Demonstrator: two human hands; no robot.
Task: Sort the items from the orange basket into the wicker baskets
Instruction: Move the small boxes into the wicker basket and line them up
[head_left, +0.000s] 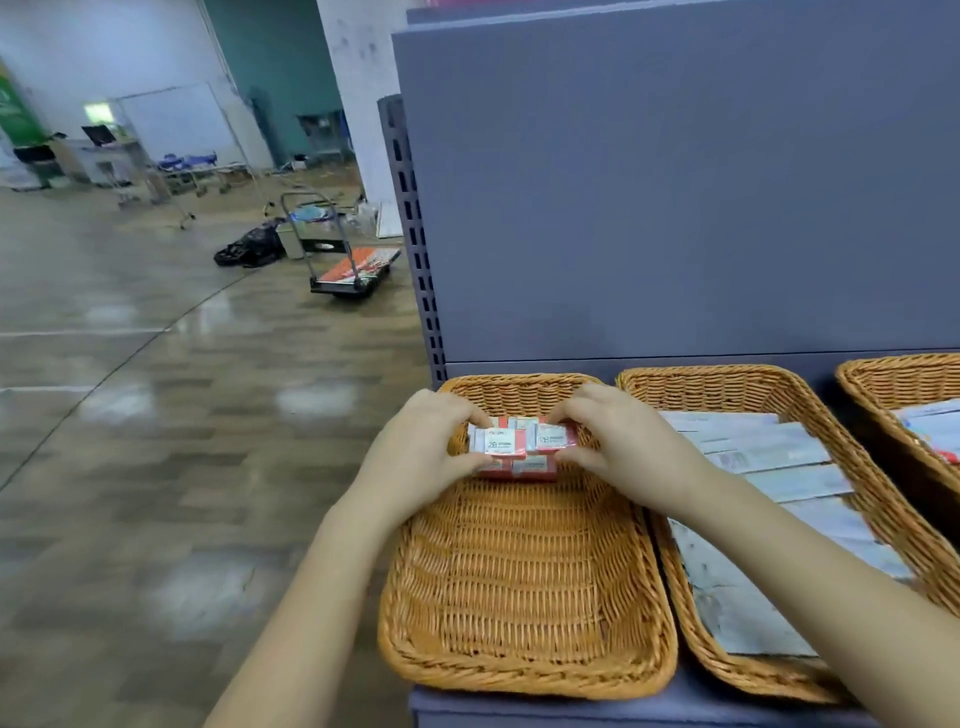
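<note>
Several small red-and-white boxes (522, 447) marked 2B sit stacked at the far end of the left wicker basket (524, 613). My left hand (415, 452) grips the stack's left side, thumb in front and fingers curled over the back. From the other side my right hand (618, 441) pinches the right end of the stack. The orange basket is out of view.
A second wicker basket (670, 395) to the right holds several flat pale packets (769, 452). A third basket (904, 374) shows at the right edge. All stand on a grey shelf (571, 709) with a tall back panel. A trolley (353, 270) stands on the floor far left.
</note>
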